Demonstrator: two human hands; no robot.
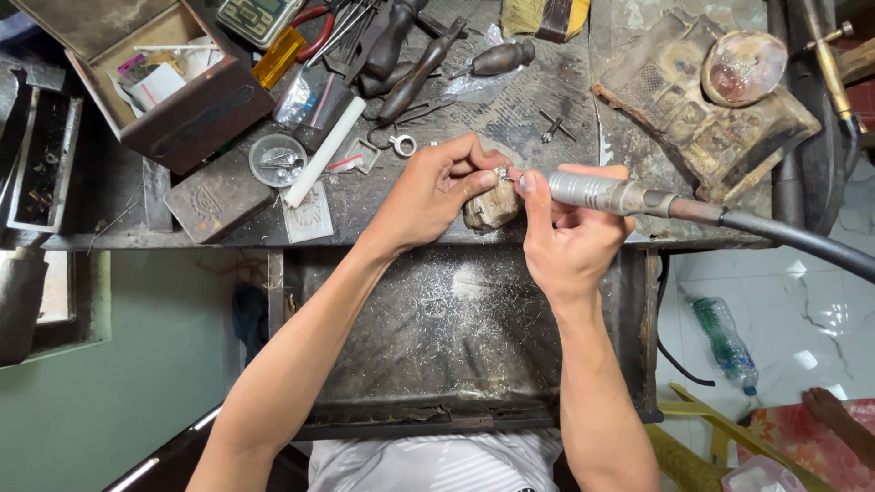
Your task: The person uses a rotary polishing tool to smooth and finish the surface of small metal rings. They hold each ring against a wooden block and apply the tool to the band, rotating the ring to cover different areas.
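Over the wooden bench pin (492, 208), the left hand (428, 196) pinches a small silver ring (500, 172); the right hand (565, 241) grips a rotary handpiece (602, 193) (axis three-to-nine o'clock), tip touching the ring.

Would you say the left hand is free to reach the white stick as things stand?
Probably not yet: the left hand is pinching a small metal piece, though the white stick lies close by with nothing between.

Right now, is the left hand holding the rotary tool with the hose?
No, the right hand grips the metal rotary handpiece, while the left hand pinches a small silvery piece at its tip.
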